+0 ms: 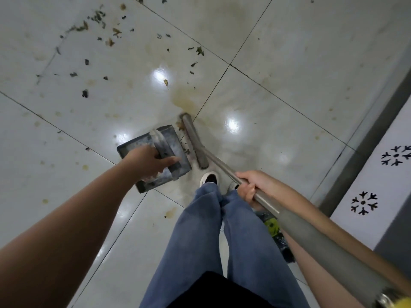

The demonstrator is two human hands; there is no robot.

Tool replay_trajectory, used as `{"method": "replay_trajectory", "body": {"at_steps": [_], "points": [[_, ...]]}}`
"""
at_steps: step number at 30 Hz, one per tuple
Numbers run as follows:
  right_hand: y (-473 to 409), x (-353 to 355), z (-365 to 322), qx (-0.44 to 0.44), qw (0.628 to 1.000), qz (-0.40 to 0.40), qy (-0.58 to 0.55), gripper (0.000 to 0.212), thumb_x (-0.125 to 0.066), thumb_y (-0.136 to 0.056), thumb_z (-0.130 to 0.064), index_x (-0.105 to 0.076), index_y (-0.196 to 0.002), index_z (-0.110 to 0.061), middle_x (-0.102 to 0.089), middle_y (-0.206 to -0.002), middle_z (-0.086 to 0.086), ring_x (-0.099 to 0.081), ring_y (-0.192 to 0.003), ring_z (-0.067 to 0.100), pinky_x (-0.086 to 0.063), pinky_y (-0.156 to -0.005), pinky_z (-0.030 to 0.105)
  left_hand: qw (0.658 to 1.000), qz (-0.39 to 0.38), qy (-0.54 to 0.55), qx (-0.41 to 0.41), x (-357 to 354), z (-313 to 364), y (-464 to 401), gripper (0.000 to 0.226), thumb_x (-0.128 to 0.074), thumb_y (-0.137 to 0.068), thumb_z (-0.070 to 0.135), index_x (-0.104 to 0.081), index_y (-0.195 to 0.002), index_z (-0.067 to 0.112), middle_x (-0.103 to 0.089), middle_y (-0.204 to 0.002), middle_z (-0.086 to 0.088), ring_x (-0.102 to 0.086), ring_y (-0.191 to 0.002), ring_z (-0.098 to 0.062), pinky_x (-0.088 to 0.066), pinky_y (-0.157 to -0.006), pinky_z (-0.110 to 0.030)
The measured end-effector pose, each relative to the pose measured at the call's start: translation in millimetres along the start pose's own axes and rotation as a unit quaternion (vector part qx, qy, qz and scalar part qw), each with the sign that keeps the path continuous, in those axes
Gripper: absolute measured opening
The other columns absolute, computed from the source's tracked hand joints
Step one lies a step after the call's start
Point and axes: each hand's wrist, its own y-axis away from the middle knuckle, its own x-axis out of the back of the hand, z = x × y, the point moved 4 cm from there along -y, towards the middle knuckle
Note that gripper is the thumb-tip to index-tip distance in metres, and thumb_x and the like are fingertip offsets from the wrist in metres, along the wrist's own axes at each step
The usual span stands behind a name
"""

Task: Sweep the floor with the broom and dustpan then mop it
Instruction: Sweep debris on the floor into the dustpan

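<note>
My left hand (148,160) is curled round the arched strap handle of the grey metal box-shaped dustpan (142,143), which sits on the glossy pale tiled floor (289,52) just ahead of my feet. My right hand (251,185) grips the long grey metal broom handle (224,166), fingers wrapped under it. The grey broom head (194,138) lies on the floor along the dustpan's right edge, touching or nearly so; small debris sits between them. Scattered dark and brown leaf fragments (97,21) lie well beyond the dustpan, upper left. A yellowish-brown stain (182,100) marks the tile just past the broom head. My blue jeans (200,230) and one white shoe (209,177) show below.
</note>
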Motion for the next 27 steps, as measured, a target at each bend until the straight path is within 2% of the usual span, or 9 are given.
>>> {"method": "replay_trajectory", "body": {"at_steps": [3, 5, 6, 11, 14, 17, 21, 24, 27], "points": [[16, -1, 7, 0.026, 0.997, 0.045, 0.057, 0.049, -0.038, -0.099, -0.037, -0.044, -0.059, -0.009, -0.030, -0.028, -0.003, -0.025, -0.016, 0.003, -0.019, -0.022, 0.008, 1.000, 0.010, -0.012, 0.013, 2, -10, 5, 0.064, -0.048, -0.080, 0.064, -0.067, -0.100, 0.006, -0.068, -0.085, -0.013, -0.064, -0.075, -0.025, -0.056, -0.074, -0.035], [26, 4, 4, 0.082, 0.991, 0.077, 0.073, 0.024, -0.036, -0.101, -0.032, -0.046, -0.082, -0.022, -0.032, -0.029, -0.003, -0.025, -0.018, 0.002, -0.021, -0.023, 0.005, 0.999, 0.017, -0.028, 0.016, 0, -16, 9, 0.063, -0.047, -0.081, 0.064, -0.068, -0.099, 0.007, -0.069, -0.084, -0.011, -0.064, -0.075, -0.023, -0.054, -0.072, -0.032], [28, 6, 1, 0.105, 0.988, 0.088, 0.067, 0.019, -0.036, -0.101, -0.030, -0.045, -0.085, -0.027, -0.033, -0.029, -0.003, -0.025, -0.018, 0.001, -0.021, -0.023, 0.005, 0.999, 0.017, -0.040, 0.016, -3, -19, 12, 0.063, -0.046, -0.082, 0.064, -0.068, -0.098, 0.007, -0.069, -0.082, -0.010, -0.064, -0.073, -0.021, -0.053, -0.070, -0.030], [2, 0, -18, 0.119, 0.980, 0.137, 0.083, 0.039, -0.035, -0.100, -0.028, -0.033, -0.064, -0.011, -0.035, -0.034, 0.001, -0.025, -0.014, 0.005, -0.020, -0.024, 0.005, 0.998, 0.004, -0.006, 0.058, -24, -43, 33, 0.063, -0.049, -0.076, 0.067, -0.066, -0.078, 0.006, -0.063, -0.059, -0.005, -0.059, -0.050, -0.014, -0.047, -0.049, -0.022], [-25, -15, -9, 0.122, 0.971, 0.119, 0.168, 0.040, -0.033, -0.100, -0.022, -0.033, -0.062, -0.011, -0.037, -0.049, 0.003, -0.030, -0.015, 0.005, -0.024, -0.022, 0.012, 0.998, 0.020, 0.000, 0.066, -39, -54, 49, 0.062, -0.049, -0.078, 0.065, -0.066, -0.079, 0.005, -0.061, -0.059, -0.005, -0.058, -0.055, -0.018, -0.051, -0.059, -0.028], [-37, -21, 26, 0.067, 0.986, 0.055, 0.142, 0.045, -0.034, -0.100, -0.028, -0.031, -0.058, -0.014, -0.032, -0.032, -0.001, -0.027, -0.014, 0.005, -0.022, -0.022, 0.012, 0.997, 0.039, -0.016, 0.065, -56, -56, 71, 0.060, -0.047, -0.082, 0.064, -0.066, -0.076, 0.007, -0.058, -0.061, -0.003, -0.058, -0.059, -0.018, -0.052, -0.064, -0.031], [-31, -3, 71, 0.083, 0.989, 0.032, 0.119, 0.054, -0.035, -0.100, -0.035, -0.034, -0.050, -0.013, -0.028, -0.025, -0.003, -0.025, -0.014, 0.003, -0.020, -0.021, 0.010, 0.997, 0.051, 0.017, 0.056, -81, -60, 107, 0.051, -0.052, -0.084, 0.057, -0.053, -0.056, 0.014, -0.049, -0.037, 0.007, -0.048, -0.037, -0.006, -0.037, -0.042, -0.019], [-21, 27, 97, 0.118, 0.988, 0.054, 0.081, 0.051, -0.037, -0.099, -0.038, -0.033, -0.054, -0.014, -0.029, -0.027, -0.004, -0.025, -0.015, 0.002, -0.019, -0.021, 0.010, 0.996, 0.060, 0.036, 0.051, -99, -67, 134, 0.051, -0.056, -0.080, 0.058, -0.054, -0.056, 0.014, -0.050, -0.037, 0.007, -0.050, -0.039, -0.011, -0.040, -0.048, -0.022], [-14, 49, 116, 0.142, 0.986, 0.070, 0.047, 0.045, -0.036, -0.099, -0.036, -0.031, -0.060, -0.015, -0.030, -0.028, -0.004, -0.025, -0.015, 0.002, -0.019, -0.020, 0.011, 0.997, 0.051, 0.037, 0.056, -116, -73, 152, 0.051, -0.056, -0.078, 0.061, -0.057, -0.062, 0.013, -0.057, -0.051, 0.000, -0.053, -0.048, -0.016, -0.046, -0.056, -0.026]]}}
